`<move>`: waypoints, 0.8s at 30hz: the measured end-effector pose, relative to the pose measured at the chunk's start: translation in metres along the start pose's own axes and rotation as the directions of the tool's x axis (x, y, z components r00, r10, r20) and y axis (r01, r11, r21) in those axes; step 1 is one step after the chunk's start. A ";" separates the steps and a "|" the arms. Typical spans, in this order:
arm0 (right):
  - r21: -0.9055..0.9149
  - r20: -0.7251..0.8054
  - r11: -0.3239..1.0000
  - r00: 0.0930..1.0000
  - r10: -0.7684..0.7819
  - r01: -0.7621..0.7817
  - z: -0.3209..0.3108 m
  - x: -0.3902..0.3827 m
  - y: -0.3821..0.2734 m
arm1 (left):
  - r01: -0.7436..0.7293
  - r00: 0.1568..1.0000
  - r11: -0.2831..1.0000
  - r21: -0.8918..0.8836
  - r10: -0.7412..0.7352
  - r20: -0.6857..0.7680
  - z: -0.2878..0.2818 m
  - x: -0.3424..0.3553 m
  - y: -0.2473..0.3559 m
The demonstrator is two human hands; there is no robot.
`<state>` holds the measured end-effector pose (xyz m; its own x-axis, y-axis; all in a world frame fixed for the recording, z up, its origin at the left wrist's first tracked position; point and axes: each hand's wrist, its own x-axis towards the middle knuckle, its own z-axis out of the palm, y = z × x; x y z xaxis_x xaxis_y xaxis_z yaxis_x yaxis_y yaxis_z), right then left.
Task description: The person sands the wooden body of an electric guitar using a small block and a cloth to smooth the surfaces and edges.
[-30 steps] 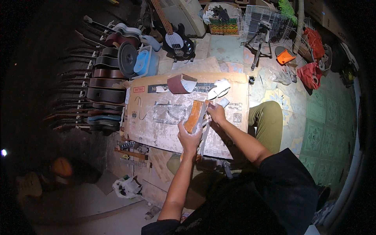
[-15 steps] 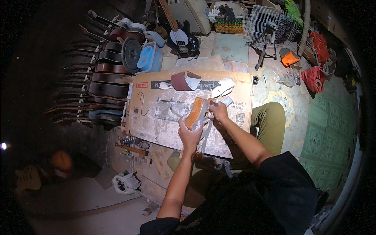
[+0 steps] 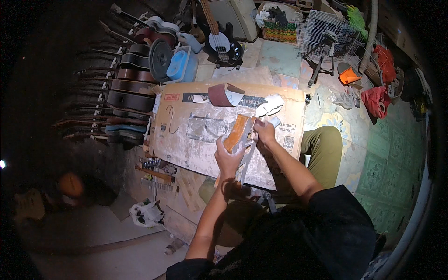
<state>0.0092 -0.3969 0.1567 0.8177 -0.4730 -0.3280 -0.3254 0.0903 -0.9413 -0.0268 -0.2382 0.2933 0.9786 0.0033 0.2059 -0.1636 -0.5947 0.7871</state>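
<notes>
Over a cardboard-topped work surface [image 3: 177,149], my left hand [image 3: 228,158] is wrapped round the near end of an orange-brown wooden piece [image 3: 237,133] with pale, dusty edges. The piece is tilted, its broad orange face turned up. A narrow greyish strip [image 3: 247,161] runs from beside it down toward my lap; I cannot tell whether the two are joined. My right hand [image 3: 266,132] is closed at the far right edge of the piece, fingertips against it. Something small and brownish shows at those fingertips, too small to name.
A curled maroon sandpaper strip [image 3: 224,95] and torn white paper [image 3: 269,105] lie beyond the hands. A bent wire [image 3: 171,121] lies to the left. Several guitars [image 3: 130,86] stand in a rack at left; a black bass guitar [image 3: 223,46] stands beyond the cardboard. My bent knee [image 3: 324,144] flanks its right edge.
The whole view has shifted slightly, carrying the scene a little to the right. Both hands keep nearly the same hold on and beside the wooden piece.
</notes>
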 end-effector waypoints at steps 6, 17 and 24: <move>-0.021 -0.022 1.000 1.000 0.020 -0.020 0.001 -0.009 0.004 | 0.014 1.000 1.000 0.016 -0.014 0.017 0.003 -0.007 -0.008; 0.478 0.041 0.867 0.989 0.143 -0.145 -0.001 0.000 0.006 | 0.000 0.999 1.000 -0.030 0.001 0.035 0.002 -0.002 0.002; 0.467 0.054 0.877 0.994 0.099 -0.113 0.012 -0.014 0.009 | 0.031 0.999 0.999 -0.027 -0.032 -0.009 -0.013 0.021 -0.021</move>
<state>0.0006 -0.3793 0.1522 0.8060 -0.4136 -0.4235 -0.1557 0.5421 -0.8257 -0.0047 -0.2154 0.2883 0.9820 0.0296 0.1865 -0.1362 -0.5727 0.8084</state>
